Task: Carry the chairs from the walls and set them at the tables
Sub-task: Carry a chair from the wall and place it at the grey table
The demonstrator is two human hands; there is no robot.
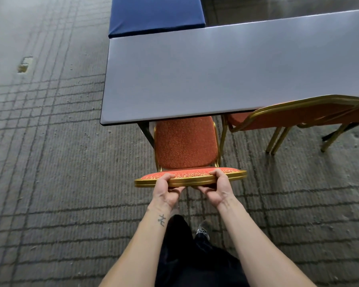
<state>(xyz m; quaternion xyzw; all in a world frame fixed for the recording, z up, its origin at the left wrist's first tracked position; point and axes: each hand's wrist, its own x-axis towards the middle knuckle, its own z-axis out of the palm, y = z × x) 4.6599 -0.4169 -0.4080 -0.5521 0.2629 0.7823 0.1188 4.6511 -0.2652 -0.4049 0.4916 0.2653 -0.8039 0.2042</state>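
The left hand (167, 186) and right hand (217, 186) were both clamped on the top rail of an orange chair (184, 146), thumbs above and fingers curled beneath. The chair stood at the near left corner of the grey worktop (216, 75), its seat tucked under the edge. Beside it, a second chair (298, 117) already sat at the same worktop. More chairs likely remained out of sight. The held chair was padded orange fabric with a patterned rail in a gold metal frame.
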